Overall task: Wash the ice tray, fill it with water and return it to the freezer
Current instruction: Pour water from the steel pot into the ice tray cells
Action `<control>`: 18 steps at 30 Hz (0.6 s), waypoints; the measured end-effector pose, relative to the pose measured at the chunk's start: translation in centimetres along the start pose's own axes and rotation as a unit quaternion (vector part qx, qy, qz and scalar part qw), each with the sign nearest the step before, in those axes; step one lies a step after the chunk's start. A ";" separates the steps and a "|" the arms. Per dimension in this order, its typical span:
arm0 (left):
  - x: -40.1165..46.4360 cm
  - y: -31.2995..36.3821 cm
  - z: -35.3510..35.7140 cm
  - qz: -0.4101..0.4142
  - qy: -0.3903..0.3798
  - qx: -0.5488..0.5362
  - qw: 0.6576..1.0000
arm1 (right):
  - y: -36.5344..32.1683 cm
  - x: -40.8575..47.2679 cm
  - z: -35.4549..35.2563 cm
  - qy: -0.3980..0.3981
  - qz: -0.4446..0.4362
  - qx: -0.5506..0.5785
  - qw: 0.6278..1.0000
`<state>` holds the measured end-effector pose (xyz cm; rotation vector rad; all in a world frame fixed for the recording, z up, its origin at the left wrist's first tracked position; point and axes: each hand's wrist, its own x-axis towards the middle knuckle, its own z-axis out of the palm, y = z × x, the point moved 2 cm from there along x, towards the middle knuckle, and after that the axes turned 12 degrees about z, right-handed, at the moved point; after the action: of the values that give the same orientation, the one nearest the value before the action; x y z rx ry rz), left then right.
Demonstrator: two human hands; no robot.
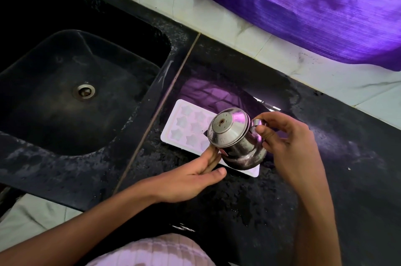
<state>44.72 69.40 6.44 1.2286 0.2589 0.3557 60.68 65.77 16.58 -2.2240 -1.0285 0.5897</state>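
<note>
The black stone sink (65,83) lies left of the white plastic star-mould ice tray (186,129), which sits flat on the counter for filling. Over it the right hand (282,144) pinches the steel kettle's (234,140) handle; the left hand (195,176), fingers straight, steadies its base. The spout is hidden.

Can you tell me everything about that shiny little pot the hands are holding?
The steel pot is small, round-bellied and mirror-shiny, with a fitted lid whose middle knob seems missing. It is tipped toward the camera, over the white star-mould ice tray. The right hand pinches its handle; the left hand steadies its lower side with its fingers.
</note>
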 end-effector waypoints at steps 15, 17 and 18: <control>-0.4 0.7 0.2 0.032 0.008 0.085 0.996 | -0.4 -0.3 -0.7 0.021 -0.026 0.020 0.999; -0.4 1.0 0.1 0.044 0.021 0.104 0.993 | -0.5 -0.1 -0.7 0.025 -0.026 0.035 0.999; -0.4 1.1 0.1 0.051 0.027 0.111 0.992 | -0.6 0.0 -0.7 0.025 -0.027 0.038 0.999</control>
<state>44.24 69.48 7.50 1.4562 0.2882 0.4573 60.77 65.87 17.46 -2.1273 -1.0195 0.5380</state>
